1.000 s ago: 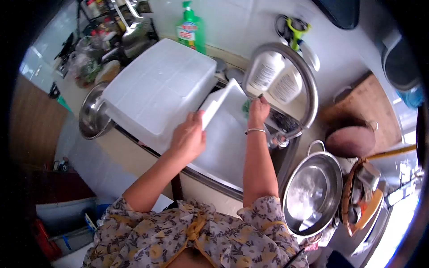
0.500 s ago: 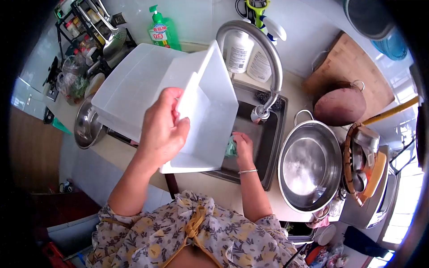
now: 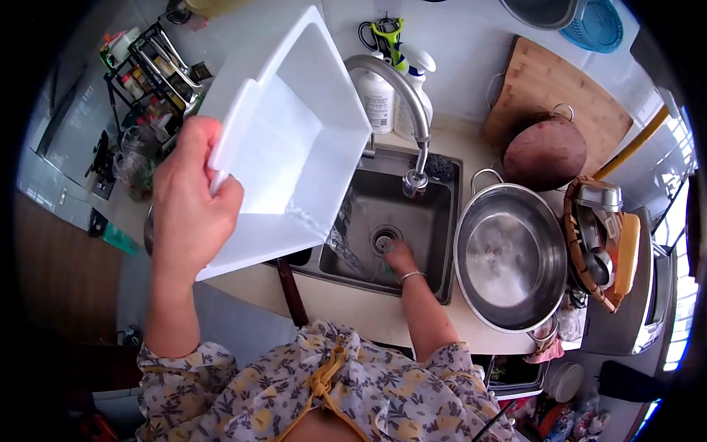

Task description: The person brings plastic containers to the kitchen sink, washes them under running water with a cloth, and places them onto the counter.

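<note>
My left hand is closed round the rim of a white plastic bin, which is tilted over the left side of the sink. Water runs from the bin's lower corner into the basin. Down in the sink, beside the drain, my right hand is closed on a green cloth, mostly hidden under the fingers. Above the basin hangs the curved metal faucet.
Right of the sink stands a large steel basin, with a wicker basket of metal ware beyond it. White bottles, a wooden cutting board and a brownish pan line the back. A dark handle lies at the counter's front.
My left hand has moved left and tipped the bin, and water now pours out. The green soap bottle is hidden behind it. My right hand has moved slightly, beside the drain.
</note>
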The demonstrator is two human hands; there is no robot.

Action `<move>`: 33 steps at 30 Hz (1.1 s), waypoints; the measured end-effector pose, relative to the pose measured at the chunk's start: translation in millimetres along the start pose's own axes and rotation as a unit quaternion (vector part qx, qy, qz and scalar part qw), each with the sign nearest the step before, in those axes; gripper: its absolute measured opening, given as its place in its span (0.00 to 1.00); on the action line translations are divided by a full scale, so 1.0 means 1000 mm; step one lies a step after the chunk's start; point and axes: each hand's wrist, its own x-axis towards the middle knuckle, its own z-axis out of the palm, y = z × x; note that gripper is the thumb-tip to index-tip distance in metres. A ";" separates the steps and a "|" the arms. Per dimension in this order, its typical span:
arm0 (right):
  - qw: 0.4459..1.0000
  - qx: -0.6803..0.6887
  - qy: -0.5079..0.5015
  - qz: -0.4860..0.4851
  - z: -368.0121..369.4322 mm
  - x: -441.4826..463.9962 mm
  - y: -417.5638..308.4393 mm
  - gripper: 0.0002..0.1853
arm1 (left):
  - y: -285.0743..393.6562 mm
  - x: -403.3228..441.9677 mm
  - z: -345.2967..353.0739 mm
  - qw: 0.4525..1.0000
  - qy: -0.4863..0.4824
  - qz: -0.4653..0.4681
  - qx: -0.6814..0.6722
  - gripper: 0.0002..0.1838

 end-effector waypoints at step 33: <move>1.000 -0.001 0.006 0.007 0.007 -0.016 -0.034 0.23 | -0.061 -0.041 -0.132 0.928 0.233 0.042 0.288 0.18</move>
